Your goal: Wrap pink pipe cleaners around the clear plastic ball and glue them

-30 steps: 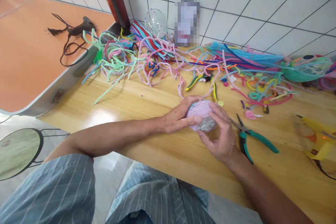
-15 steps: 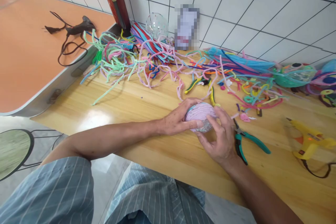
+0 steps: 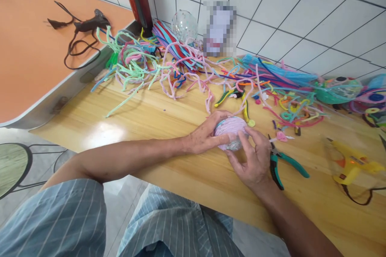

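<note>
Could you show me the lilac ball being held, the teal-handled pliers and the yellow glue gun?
Lilac ball (image 3: 229, 127): head view, on its wrapped lilac side between the hands.
Teal-handled pliers (image 3: 293, 163): head view, on the longer-looking handle.
Yellow glue gun (image 3: 350, 161): head view, on its body.

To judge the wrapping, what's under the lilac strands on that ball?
Beyond the lilac strands, at the lower right of the ball, a greyish patch shows. What lies beneath the strands, or behind the left hand and right hand, is covered.
</note>
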A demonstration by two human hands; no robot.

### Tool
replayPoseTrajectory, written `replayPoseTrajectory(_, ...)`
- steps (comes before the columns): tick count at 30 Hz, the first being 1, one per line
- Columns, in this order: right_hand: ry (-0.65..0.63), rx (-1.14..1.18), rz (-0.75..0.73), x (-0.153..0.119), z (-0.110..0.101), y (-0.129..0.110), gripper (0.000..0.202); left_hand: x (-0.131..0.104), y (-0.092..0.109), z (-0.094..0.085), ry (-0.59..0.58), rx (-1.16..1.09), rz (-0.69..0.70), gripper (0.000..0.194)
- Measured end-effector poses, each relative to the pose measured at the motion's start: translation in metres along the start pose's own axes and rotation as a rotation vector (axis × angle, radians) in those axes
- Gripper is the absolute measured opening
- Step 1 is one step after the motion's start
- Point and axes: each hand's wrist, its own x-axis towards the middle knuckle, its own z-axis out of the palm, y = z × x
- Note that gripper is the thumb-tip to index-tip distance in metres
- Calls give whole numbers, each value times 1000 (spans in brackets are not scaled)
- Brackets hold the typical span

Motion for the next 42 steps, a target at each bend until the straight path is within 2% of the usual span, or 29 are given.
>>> replayPoseTrajectory(9, 26, -87, 31, -3, -4, 4, 91, 0, -6, 2, 55, 9, 14, 62)
replayPoseTrajectory(14, -24, -23, 18, 1, -3, 4, 85, 2, -8, 3, 58, 11, 17, 64)
replayPoseTrajectory(19, -17, 46, 1, 2, -3, 8, 86, 4, -8, 2, 63, 34, 14, 66)
replayPoseTrajectory(23, -22, 85, 27, 1, -2, 8, 80, 4, -8, 0, 71, 64, 31, 66)
replayPoseTrajectory(31, 35, 63, 69, 3, 6, -1, 80, 3, -13, 4, 58, 97, 75, 69)
replayPoseTrajectory(42, 26, -20, 57, 3, 3, -4, 81, 3, -14, 4, 92, 157, 150, 72)
